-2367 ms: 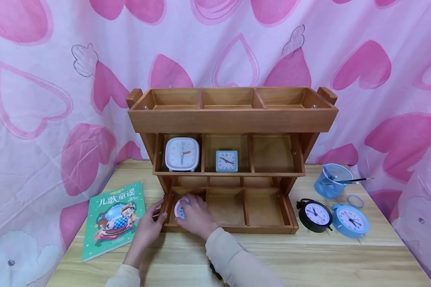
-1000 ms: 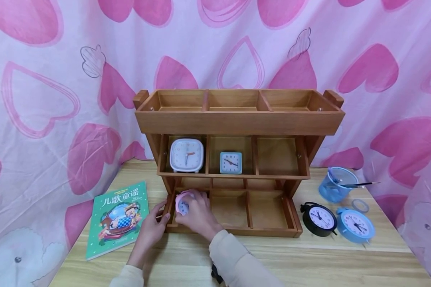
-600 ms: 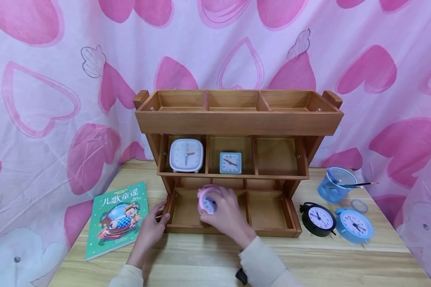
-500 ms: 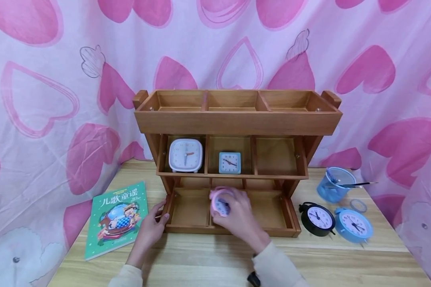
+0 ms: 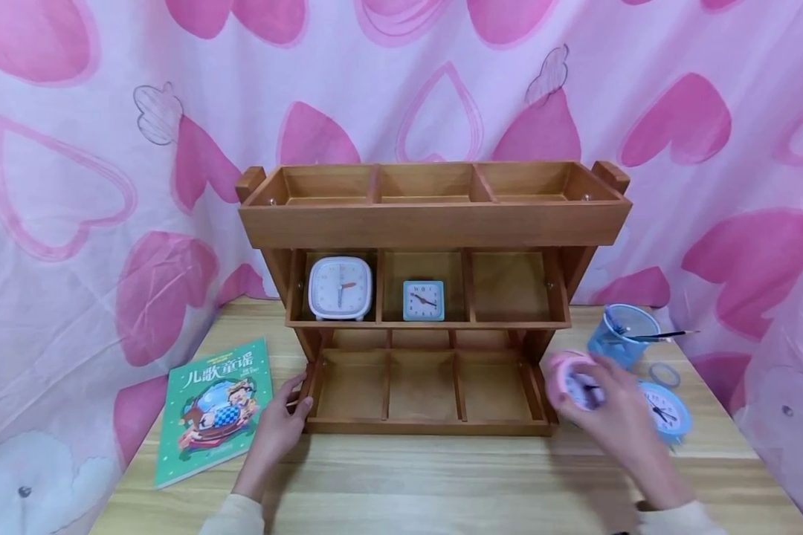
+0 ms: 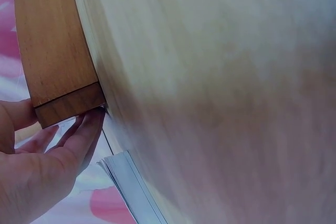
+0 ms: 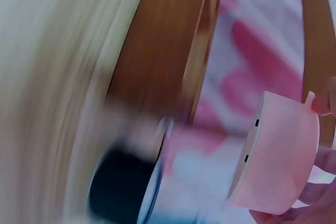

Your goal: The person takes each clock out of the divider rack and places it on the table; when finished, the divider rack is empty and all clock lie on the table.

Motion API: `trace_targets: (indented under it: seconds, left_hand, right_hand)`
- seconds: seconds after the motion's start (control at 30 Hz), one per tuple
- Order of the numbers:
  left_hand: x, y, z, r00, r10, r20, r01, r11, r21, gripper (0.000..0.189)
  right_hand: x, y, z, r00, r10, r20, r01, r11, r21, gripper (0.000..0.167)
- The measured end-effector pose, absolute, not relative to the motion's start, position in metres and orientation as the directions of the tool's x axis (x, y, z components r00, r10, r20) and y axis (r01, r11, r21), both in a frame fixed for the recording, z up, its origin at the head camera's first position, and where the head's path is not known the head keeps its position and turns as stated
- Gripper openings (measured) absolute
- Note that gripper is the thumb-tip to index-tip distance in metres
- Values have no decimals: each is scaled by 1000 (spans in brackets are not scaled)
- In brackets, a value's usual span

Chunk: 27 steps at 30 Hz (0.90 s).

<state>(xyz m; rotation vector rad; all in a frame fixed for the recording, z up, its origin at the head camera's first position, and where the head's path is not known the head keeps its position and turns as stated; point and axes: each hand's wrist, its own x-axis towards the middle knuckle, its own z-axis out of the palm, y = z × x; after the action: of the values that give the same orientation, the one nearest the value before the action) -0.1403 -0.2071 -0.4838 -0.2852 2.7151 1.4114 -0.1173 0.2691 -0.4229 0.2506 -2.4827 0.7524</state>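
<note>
My right hand (image 5: pixel 612 416) grips a pink alarm clock (image 5: pixel 563 380) just right of the wooden shelf (image 5: pixel 435 226), with motion blur. In the right wrist view the smooth pink back of the clock (image 7: pixel 278 153) shows between thumb and fingers. Beneath this hand in the head view, the black alarm clock is hidden; a blurred black round shape (image 7: pixel 121 187) shows in the right wrist view. A blue alarm clock (image 5: pixel 669 412) lies partly covered by the hand. My left hand (image 5: pixel 277 427) holds the left end of the shelf's bottom tray, thumb and fingers around its corner (image 6: pixel 71 104).
In the middle tier stand a large white clock (image 5: pixel 340 287) and a small teal square clock (image 5: pixel 424 301). A green book (image 5: pixel 214 409) lies left. At right are a blue mesh pen holder (image 5: pixel 618 338) and a blue ring (image 5: pixel 665 375). A heart-patterned curtain (image 5: pixel 401 82) hangs behind.
My right hand has lifted the pink alarm clock out of the bottom tray's left compartment and carried it right, past the shelf's right end. My left hand stays at the tray's left end.
</note>
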Motion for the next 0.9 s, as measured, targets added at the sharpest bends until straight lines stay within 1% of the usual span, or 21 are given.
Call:
trace_targets:
  seconds: [0.1,0.17,0.27,0.33,0.43,0.57,0.8,0.9]
  left_hand:
    - [-140,-209,-483,-981,-132,-145,-194,562,804,50]
    - [-139,-210,-483,-980,-133,-147,-196,560,805,50]
    - [-139,-212,-483,-981,-132,-143,-193,561,805,50]
    - [-139,-213,-482,-983,-131,-132,-183,561,807,50]
    - [-139,-213,-482,-984,-130,-125,-177,565,806,50]
    - [-139,-211,-481,-984,-132,-118,-173,570,803,50]
    - [-140,-208,-482,-982,-134,-129,-183,568,802,49]
    - [-139,-206,-482,-981,-136,-139,-192,569,800,50]
  right_hand:
    - [-114,316,-423,-884,52,464,-188,870,-456,52]
    - [-114,347,-425,-901,93,424,-110,896,-431,55]
    - [-114,391,-436,-899,155,410,-24,917,-398,59]
    - [-114,416,-443,-894,178,411,7,922,-386,60]
    - [-112,445,-453,-908,216,359,72,924,-375,62]
    - [-112,469,-464,-937,216,276,108,927,-359,64]
    - [-113,491,-480,-970,133,204,62,945,-321,57]
    - [-112,493,-486,-978,116,173,53,941,-333,57]
